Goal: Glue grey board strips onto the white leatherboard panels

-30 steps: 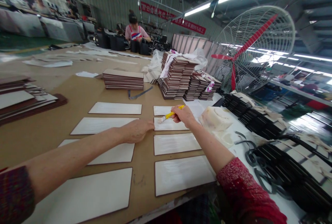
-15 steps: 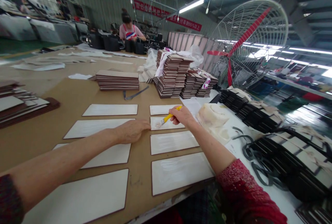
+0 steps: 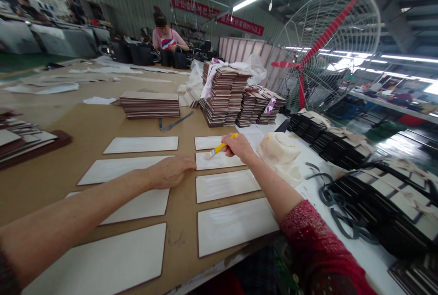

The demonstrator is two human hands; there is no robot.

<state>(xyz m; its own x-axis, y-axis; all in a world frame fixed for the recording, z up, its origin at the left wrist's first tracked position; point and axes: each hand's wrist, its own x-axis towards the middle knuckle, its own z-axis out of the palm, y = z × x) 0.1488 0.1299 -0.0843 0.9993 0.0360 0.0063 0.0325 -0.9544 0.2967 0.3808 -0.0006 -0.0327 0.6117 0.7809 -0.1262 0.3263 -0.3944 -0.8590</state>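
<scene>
White rectangular panels with dark edges lie in two columns on the brown table surface [image 3: 183,213]. My right hand [image 3: 237,146] is closed round a yellow-handled brush [image 3: 221,146]. Its bristles touch the second panel from the back in the right column [image 3: 219,161]. At that panel's left edge rest the fingertips of my left hand [image 3: 174,170], pressed together; whether they grip anything is too small to tell. Wet-looking streaks show on the nearest right panel [image 3: 236,226] and on the one behind it [image 3: 226,185].
Stacked panels [image 3: 150,105] and taller stacks [image 3: 227,96] stand at the back. A whitish container [image 3: 278,149] is right of my right hand, near grey straps [image 3: 345,224] and black bundles [image 3: 386,204]. Beyond are a large fan [image 3: 328,49] and a person [image 3: 167,37].
The brush bristles have shifted slightly back along the same panel, and the brush lies a little flatter. The whole view has moved slightly. My left hand stays at the panel's edge.
</scene>
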